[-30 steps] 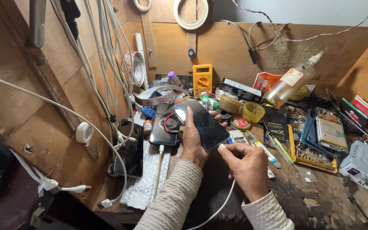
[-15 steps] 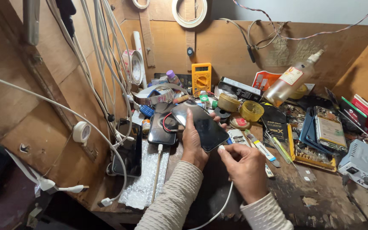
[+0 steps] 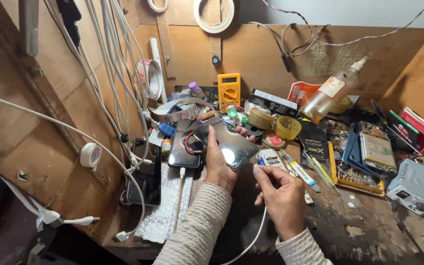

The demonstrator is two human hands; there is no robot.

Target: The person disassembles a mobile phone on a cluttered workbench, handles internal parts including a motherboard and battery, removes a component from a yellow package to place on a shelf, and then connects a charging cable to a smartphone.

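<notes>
- Along the left edge of the frame, a bundle of white cables (image 3: 105, 73) hangs down the plywood wall, with a small roll of white tape (image 3: 90, 155) fixed lower on the same wall
- At lower left, a dark phone (image 3: 145, 182) leans against the wall beside a strip of bubble wrap (image 3: 162, 216)
- Left of centre, a second dark phone (image 3: 185, 152) lies flat with a white lead plugged into its lower end
- At centre, the left hand (image 3: 220, 164) grips a dark smartphone (image 3: 229, 143) from below, fingers curled round its edge, screen up and tilted above the bench
- Just right of it, the right hand (image 3: 280, 196) pinches the plug of a white charging cable (image 3: 251, 240) between thumb and forefinger, the tip close to the smartphone's lower corner; whether they touch cannot be told
- Above centre, a yellow multimeter (image 3: 229, 90) stands against the back wall
- Upper right, a clear spray bottle (image 3: 333, 91) leans among clutter
- Far right, a grey box with a knob (image 3: 414, 185) sits on the worn bench (image 3: 369, 235)
</notes>
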